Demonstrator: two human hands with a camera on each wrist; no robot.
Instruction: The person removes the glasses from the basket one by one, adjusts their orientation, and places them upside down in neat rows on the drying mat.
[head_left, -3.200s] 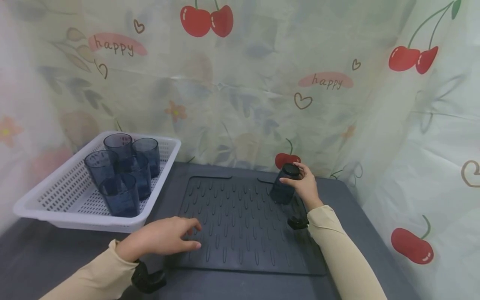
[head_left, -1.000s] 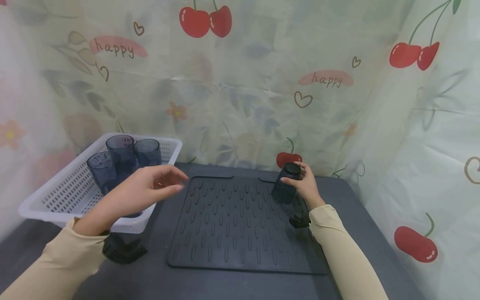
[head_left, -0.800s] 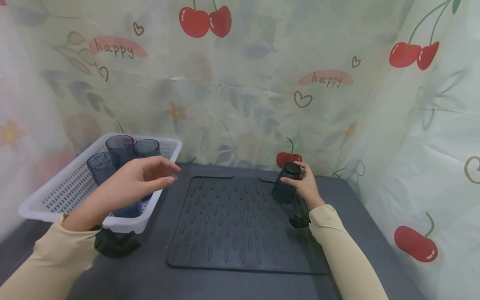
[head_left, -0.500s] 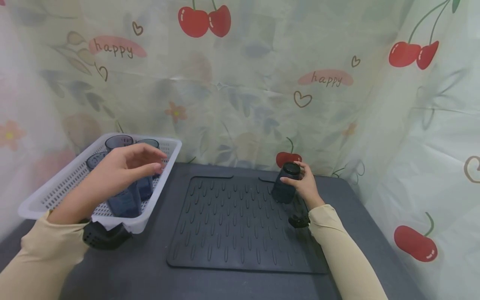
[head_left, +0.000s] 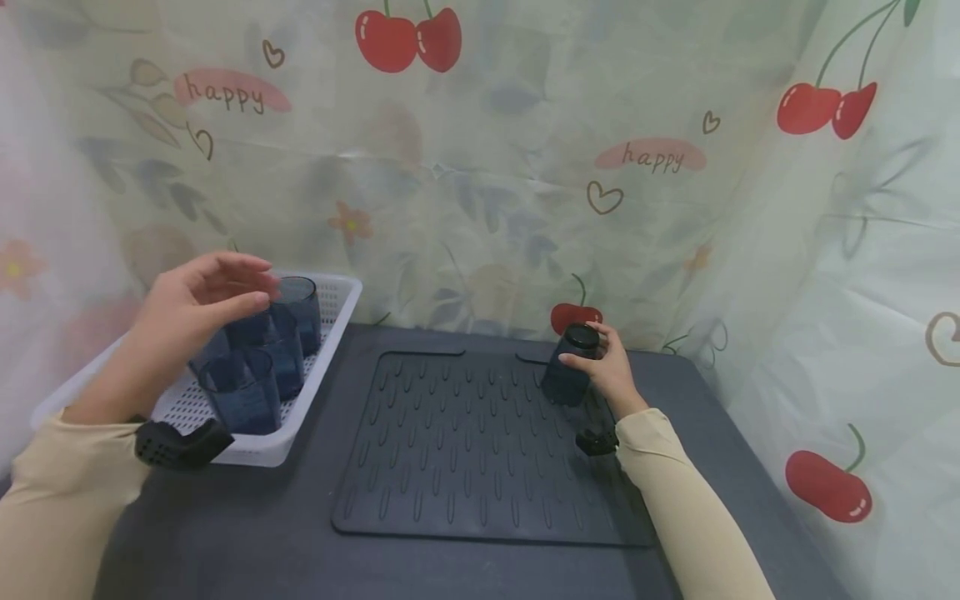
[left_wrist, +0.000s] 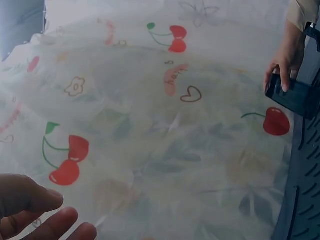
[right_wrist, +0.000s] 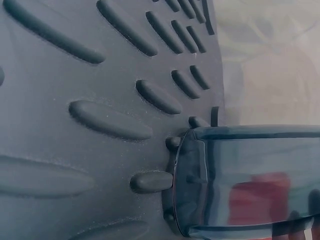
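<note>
My right hand [head_left: 615,375] grips an upside-down dark blue tumbler [head_left: 564,383], thumb on the near side, near the base. The tumbler's mouth is down on the black ridged drying mat [head_left: 472,450], at its far right corner. In the right wrist view the tumbler's rim end [right_wrist: 200,185] meets the mat's ridges. My left hand [head_left: 187,312] hovers over the white basket [head_left: 330,350], fingers loosely bent and holding nothing. Several upright blue tumblers stand in the basket, among them a front one [head_left: 240,396] and a back right one [head_left: 300,308]. The hand and forearm hide others partly.
The mat lies on a dark grey table [head_left: 420,571], and the basket stands left of it. A printed curtain [head_left: 480,208] with cherries closes off the back and sides. Each wrist carries a black camera mount [head_left: 183,442].
My left hand has moved from the mat's left edge leftward and up, over the basket's back left part. My right hand and its tumbler have stayed in place.
</note>
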